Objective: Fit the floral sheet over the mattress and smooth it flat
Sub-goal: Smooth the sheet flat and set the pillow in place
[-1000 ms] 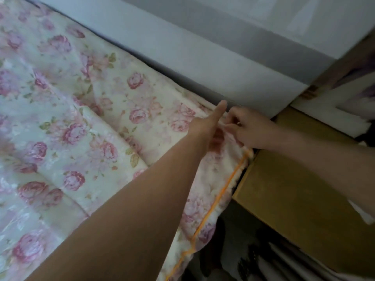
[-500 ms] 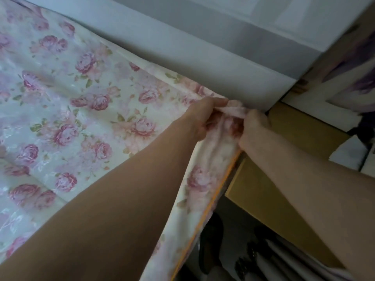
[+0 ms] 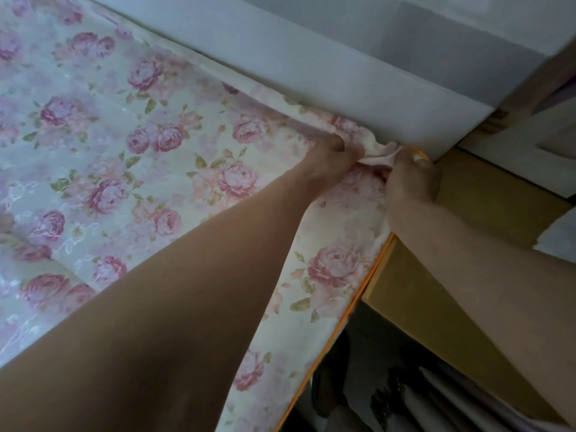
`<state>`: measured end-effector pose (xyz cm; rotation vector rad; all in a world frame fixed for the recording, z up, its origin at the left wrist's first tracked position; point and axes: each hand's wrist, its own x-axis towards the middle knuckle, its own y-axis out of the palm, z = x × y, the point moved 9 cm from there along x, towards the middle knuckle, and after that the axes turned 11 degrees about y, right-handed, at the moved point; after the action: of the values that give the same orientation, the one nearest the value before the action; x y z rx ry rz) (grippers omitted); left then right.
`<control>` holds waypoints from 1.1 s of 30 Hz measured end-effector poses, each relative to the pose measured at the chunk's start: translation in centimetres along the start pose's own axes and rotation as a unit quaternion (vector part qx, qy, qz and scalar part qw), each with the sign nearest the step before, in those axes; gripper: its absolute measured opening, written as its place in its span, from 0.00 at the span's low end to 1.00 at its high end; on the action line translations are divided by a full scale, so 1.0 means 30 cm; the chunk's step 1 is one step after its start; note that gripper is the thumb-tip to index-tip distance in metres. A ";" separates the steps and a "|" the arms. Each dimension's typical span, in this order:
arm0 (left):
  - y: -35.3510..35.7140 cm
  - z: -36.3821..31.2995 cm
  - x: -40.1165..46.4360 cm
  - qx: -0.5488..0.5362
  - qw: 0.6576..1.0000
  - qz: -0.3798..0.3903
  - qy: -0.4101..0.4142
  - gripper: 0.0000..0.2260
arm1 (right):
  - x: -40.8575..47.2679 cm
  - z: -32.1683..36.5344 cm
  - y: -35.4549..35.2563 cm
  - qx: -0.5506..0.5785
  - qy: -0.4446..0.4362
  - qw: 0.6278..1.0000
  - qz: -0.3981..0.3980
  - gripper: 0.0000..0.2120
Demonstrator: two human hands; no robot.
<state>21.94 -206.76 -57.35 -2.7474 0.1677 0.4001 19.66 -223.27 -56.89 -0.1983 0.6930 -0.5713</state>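
Both grips clamped on bunched corner of floral sheet [image 3: 187, 169] at far right bed corner, against white headboard [image 3: 311, 73]. Left hand [image 3: 332, 157] fingers curled into fabric, tips hidden. Right hand [image 3: 411, 179] pinches fold, thumb on top. Mattress hidden under sheet; orange piping [image 3: 358, 304] along edge. Wooden nightstand [image 3: 467, 213] beside bed. Floor clutter dark, unreadable.
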 end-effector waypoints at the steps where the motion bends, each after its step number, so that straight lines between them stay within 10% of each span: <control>1: 0.003 -0.004 0.004 0.062 0.998 0.013 0.017 0.12 | 0.011 0.001 0.009 -0.004 0.011 1.000 0.011 0.12; 5: -0.003 -0.040 0.045 0.388 0.916 0.022 0.100 0.12 | 0.013 0.014 0.087 -0.154 -0.025 0.985 0.078 0.12; 10: 0.046 -0.046 0.087 0.503 0.847 0.097 0.140 0.17 | -0.046 -0.006 0.146 -0.396 -0.142 0.896 0.138 0.16; 19: 0.050 -0.018 0.134 0.363 0.919 0.128 0.087 0.17 | -0.003 -0.010 0.254 -0.584 -0.181 0.768 0.188 0.19; 27: -0.158 0.008 -0.065 0.239 0.939 -0.137 0.205 0.18 | -0.004 0.005 0.299 -0.661 -0.207 0.702 0.165 0.19; 33: -0.257 0.157 -0.208 0.224 0.959 -0.127 0.116 0.24 | -0.173 0.020 0.353 -0.804 -0.394 0.444 0.039 0.17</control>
<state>16.08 -197.48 -57.18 -2.3171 -0.0363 -0.0327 21.38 -211.60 -57.37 -2.1087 0.0510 0.5391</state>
